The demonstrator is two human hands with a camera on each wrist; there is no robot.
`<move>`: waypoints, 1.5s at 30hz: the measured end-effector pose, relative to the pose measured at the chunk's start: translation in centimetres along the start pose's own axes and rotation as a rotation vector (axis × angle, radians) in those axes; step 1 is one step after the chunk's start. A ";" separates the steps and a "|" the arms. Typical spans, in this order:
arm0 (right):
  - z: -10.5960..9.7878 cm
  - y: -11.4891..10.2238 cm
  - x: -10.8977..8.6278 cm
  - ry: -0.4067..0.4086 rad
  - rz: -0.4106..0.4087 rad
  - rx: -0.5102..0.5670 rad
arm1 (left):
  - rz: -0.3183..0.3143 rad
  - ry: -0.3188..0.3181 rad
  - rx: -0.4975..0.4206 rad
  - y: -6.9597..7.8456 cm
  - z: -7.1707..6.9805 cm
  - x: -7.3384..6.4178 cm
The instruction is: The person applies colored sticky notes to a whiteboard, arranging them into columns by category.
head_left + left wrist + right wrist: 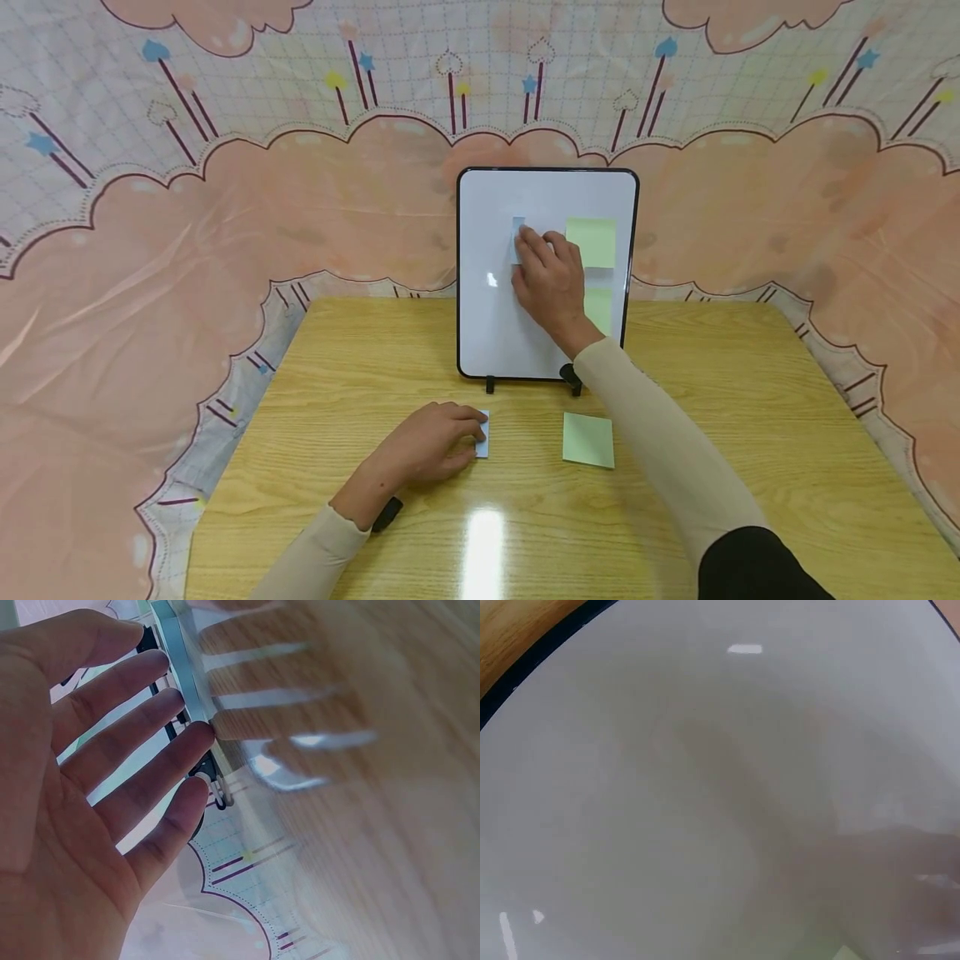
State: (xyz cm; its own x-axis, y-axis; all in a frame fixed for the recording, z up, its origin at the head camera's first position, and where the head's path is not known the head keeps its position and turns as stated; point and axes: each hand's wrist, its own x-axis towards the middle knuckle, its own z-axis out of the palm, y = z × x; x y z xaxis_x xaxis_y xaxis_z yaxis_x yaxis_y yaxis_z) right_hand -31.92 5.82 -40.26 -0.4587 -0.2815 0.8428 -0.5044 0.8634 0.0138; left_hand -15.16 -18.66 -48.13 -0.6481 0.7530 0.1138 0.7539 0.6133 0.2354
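Nearest, a left hand (427, 442), fingers lengthened and slightly apart, clasping nothing. At its fingertips, touching, a slim blue pad (483, 448) flat on the table (360, 358), long axis running forward toward the whiteboard (487, 333). Right of that hand, past a strip of wood, a square green pad (588, 440). Straight beyond the left fingertips, a black stand foot (491, 384).

Farther and higher, ahead and rightward of the left hand, a right hand (553, 283) against the whiteboard. At its fingertips, a narrow blue note (514, 250), long axis upright, roughly in line with the blue pad. Pinched or merely pressed there: cannot tell. Closer to the left hand, the pad; closer to the right, the note. Left of the right fingers, room up to the black rim; rightward, an upper green note (596, 242) and a lower green note (598, 308), both near the edge. Beyond both hands, a patterned curtain (337, 208).
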 end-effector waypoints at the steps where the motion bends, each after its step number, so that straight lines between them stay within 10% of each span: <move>1: 0.0 0.0 0.0 -0.010 -0.003 -0.005 | -0.001 -0.001 -0.002 0.0 0.0 0.0; 23: -0.3 -0.3 -0.8 -0.104 -0.037 -0.066 | 0.025 0.003 0.030 -0.1 -0.2 0.1; 45: -0.4 -0.1 -1.4 -0.104 -0.060 -0.080 | -0.018 0.342 0.155 -1.0 -4.6 3.4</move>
State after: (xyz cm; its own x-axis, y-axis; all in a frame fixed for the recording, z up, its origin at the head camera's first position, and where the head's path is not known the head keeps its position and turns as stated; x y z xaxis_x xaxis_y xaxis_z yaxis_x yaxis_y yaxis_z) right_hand -31.00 6.31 -41.22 -0.5049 -0.3720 0.7789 -0.4750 0.8732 0.1091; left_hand -18.65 -17.80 -43.58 -0.6402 0.6344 0.4333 0.7323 0.6744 0.0946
